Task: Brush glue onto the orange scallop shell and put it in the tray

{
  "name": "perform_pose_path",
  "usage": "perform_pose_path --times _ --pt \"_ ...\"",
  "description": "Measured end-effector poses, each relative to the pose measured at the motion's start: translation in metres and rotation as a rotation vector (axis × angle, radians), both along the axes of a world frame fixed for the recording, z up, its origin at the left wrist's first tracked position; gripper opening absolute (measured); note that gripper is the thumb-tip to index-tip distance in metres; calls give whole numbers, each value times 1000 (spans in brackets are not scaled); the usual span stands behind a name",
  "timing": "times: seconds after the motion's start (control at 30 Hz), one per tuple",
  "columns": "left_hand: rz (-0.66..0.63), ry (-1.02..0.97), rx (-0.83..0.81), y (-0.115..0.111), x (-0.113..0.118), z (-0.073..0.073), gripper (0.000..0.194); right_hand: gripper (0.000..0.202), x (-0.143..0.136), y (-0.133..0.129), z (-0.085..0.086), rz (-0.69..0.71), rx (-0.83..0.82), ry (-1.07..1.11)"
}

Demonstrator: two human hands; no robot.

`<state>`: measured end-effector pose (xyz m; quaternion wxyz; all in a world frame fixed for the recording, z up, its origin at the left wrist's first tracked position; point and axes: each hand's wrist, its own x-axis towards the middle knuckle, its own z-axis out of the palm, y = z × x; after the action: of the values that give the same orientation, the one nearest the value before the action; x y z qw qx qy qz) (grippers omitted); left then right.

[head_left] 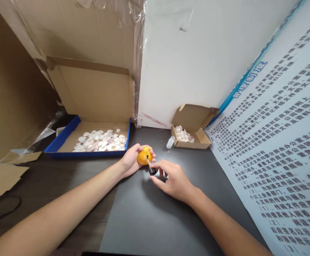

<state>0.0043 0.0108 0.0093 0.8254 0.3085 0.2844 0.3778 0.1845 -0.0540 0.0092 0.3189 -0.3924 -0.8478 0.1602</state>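
1. Notice board (277, 149), leaning at the right edge of the worktop: a blue diagonal band carries a Chinese heading whose last characters read "管理制度".
2. Same board, white field: dense rows of black Chinese print with bracketed item numbers "(1)", "(2)", "(3)"; the wording is too skewed to read reliably.
3. Nothing else bears legible text.

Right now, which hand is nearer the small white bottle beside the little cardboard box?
Right. The right hand is just below the white bottle; the left hand, holding the orange shell, is farther off.
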Motion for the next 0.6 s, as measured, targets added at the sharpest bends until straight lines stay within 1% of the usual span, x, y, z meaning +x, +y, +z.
perform_pose_path --times 0.2,0.27,0.47,0.6 --pt "5 -8 39 0 0 -1 20 16 -2 -5 7 109 -46 -93" --pt "1 -4 37 0 0 -2 20 16 -3 -5 8 115 -33 -83" --pt "-25 -11 39 -1 1 -3 20 17 -9 -1 3 -10 108 58" --pt "-58 -2 52 -2 1 -2 17 16 -13 2 0 -76 134 46"
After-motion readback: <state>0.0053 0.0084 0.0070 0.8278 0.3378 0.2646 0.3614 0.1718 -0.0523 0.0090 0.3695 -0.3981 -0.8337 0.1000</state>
